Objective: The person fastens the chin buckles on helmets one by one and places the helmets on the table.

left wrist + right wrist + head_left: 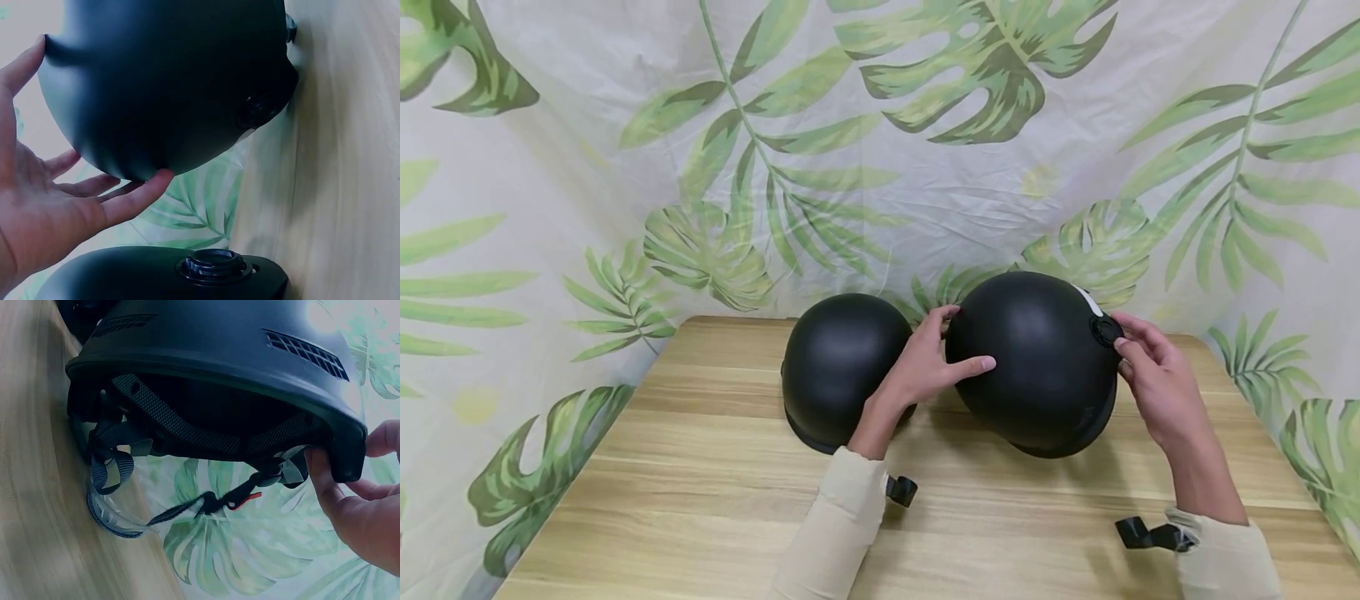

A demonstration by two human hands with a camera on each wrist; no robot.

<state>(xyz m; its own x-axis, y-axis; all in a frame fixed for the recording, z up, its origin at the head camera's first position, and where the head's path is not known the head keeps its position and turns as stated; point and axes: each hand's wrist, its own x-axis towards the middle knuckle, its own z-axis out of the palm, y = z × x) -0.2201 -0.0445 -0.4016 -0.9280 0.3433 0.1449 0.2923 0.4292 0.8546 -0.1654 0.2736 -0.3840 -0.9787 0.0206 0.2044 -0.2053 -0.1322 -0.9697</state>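
Observation:
A black helmet (1037,358) is held tilted over the table between both hands, its smooth dome toward the head camera. My left hand (921,367) holds its left side, thumb and fingers spread over the dome. At the right edge, beside a round black knob (1107,331), my right hand (1161,383) pinches the rim. The right wrist view shows that thumb tucked under the rim, and a chin strap (172,512) with a red tab (247,500) hanging below. A second black helmet (842,367) sits on the table to the left, partly behind my left hand.
The wood-grain table (700,500) carries both helmets' area, with a leaf-print cloth (955,183) hanging along its back and sides. A knob (215,265) sticks out from the second helmet's side. Black strap-on mounts (902,490) sit at both wrists.

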